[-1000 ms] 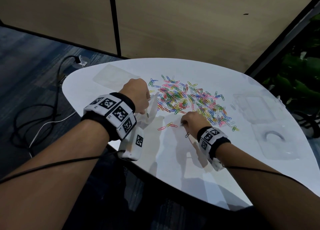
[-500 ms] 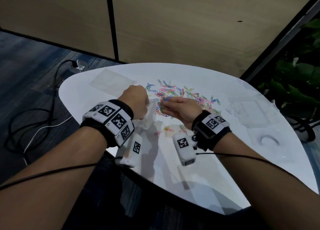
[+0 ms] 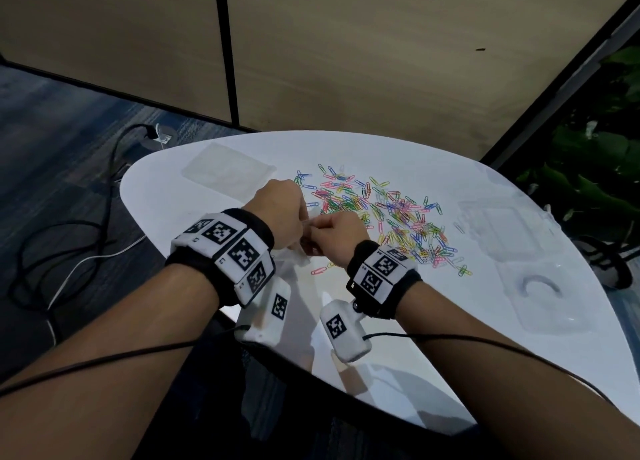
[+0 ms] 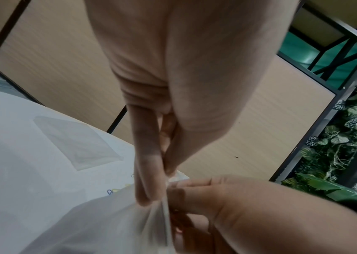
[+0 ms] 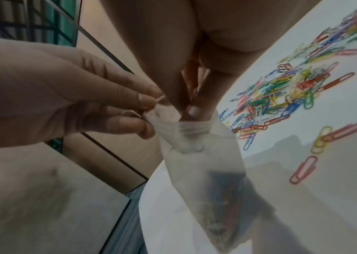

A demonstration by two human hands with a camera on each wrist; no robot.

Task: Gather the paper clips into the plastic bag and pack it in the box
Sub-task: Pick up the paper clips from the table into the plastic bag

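Colourful paper clips (image 3: 391,217) lie scattered over the middle of the white table (image 3: 433,338). My left hand (image 3: 280,213) pinches the rim of a clear plastic bag (image 5: 206,163) and holds it upright over the table's near left part. Several clips (image 5: 225,189) sit in the bag's bottom. My right hand (image 5: 186,106) has its bunched fingertips (image 5: 193,110) pushed into the bag's mouth, pinching a few clips. The clear plastic box (image 3: 498,231) lies open at the right.
A second flat clear bag (image 3: 225,172) lies at the table's far left. A clear plastic tray half (image 3: 540,293) rests near the right edge. A few loose clips (image 3: 320,270) lie just in front of my hands. Cables run over the floor at left.
My right hand left the pile with clips, swung left to the bag and now has its fingertips in the mouth. My left hand kept holding the bag.
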